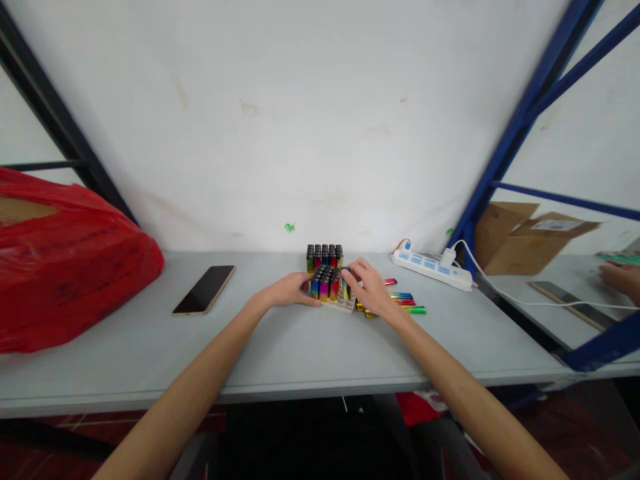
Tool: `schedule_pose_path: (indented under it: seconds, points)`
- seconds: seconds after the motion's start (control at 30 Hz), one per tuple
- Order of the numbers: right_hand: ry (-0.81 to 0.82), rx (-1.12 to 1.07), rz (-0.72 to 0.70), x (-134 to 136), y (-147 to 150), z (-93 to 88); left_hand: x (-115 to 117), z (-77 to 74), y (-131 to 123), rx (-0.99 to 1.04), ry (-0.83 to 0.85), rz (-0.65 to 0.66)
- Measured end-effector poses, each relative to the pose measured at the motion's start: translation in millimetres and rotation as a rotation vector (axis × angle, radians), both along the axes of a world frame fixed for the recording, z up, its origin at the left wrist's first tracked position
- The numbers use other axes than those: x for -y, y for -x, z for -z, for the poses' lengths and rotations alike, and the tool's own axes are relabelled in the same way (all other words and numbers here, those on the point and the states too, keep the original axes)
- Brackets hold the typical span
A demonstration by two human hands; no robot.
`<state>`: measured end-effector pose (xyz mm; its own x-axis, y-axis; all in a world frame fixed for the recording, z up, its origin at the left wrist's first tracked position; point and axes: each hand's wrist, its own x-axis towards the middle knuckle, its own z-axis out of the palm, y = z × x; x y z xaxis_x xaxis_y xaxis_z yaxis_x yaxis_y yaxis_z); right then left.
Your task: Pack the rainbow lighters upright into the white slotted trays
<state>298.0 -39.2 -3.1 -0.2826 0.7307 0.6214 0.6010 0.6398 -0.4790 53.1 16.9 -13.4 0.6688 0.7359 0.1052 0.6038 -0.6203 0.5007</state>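
Note:
Colourful metallic cigarette lighters (324, 288) stand upright in rows in a pale tray (345, 307) near the middle of the table. My left hand (290, 291) grips the tray's left side, its thumb along the front corner and its other fingers behind. At the right end, my right hand (367, 285) pinches a yellow-and-blue lighter (345, 289) upright over the tray's bare slots. Its lower end is hard to make out. More lighters (407, 302) lie loose on their sides just right of my right hand, partly covered by it.
Behind the tray stands another block of upright lighters (325, 256). A phone (205, 289) lies to the left, near a red plastic bag (75, 260). A white power strip (433, 265) sits back right. Past the blue frame (505, 147) are a cardboard box (520, 243) and another person's hand (623, 277).

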Motion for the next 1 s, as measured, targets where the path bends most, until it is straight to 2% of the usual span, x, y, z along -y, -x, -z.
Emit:
schedule_pose_path:
  seconds: [0.17, 0.37, 0.6, 0.67, 0.8, 1.0]
  points:
    - [0.1, 0.084, -0.036, 4.8, 5.7, 4.2, -0.8, 0.4, 0.8, -0.02, -0.011, -0.002]
    - [0.043, 0.256, -0.177, 2.3, 2.0, 8.6, -0.9, 1.5, -0.1, -0.011, -0.004, -0.011]
    - [0.065, 0.335, -0.219, -3.8, -1.8, 11.9, -0.9, 2.7, -0.1, 0.015, 0.0, -0.016]
    - [0.059, 0.351, -0.18, -3.1, 0.7, 12.6, -1.0, 2.2, 0.1, 0.021, 0.013, -0.002]
    - [0.014, 0.376, -0.004, 0.4, 4.7, 10.0, 0.1, 0.2, 0.3, 0.012, 0.022, 0.002]
    - [0.01, 0.169, 0.147, -5.6, -17.7, 0.7, 1.8, -1.7, -0.1, 0.036, 0.046, -0.002]
